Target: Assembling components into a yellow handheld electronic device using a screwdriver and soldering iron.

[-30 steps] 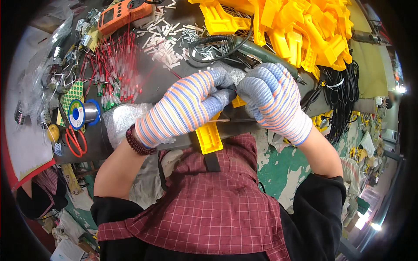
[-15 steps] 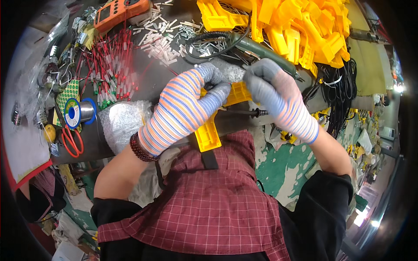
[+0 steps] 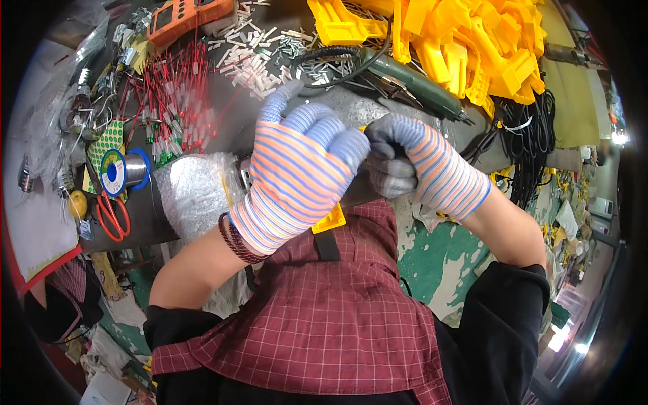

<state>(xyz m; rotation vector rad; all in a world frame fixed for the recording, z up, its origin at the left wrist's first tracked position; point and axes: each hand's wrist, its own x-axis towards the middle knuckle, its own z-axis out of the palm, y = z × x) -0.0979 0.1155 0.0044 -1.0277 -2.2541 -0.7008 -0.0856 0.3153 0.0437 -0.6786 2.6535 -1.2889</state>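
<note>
One maroon checked apron (image 3: 290, 317) covered your front. Over its far part, a yellow plastic part (image 3: 329, 220) showed a bright, squared end just below your left hand (image 3: 304, 172), which was gloved in stripes and blocked the view beyond that end. A small patch of yellow also showed between your two hands, by the fingertips. Your left hand had one finger stretched forward and the others bent; your right hand (image 3: 415, 162), also gloved, had its fingers curled inward. Whether either pinched the part could not be told. Farther off lay bubble wrap (image 3: 196, 192) leftward, a green-bodied tool (image 3: 422, 84) and heaped yellow pieces (image 3: 466, 40).
</note>
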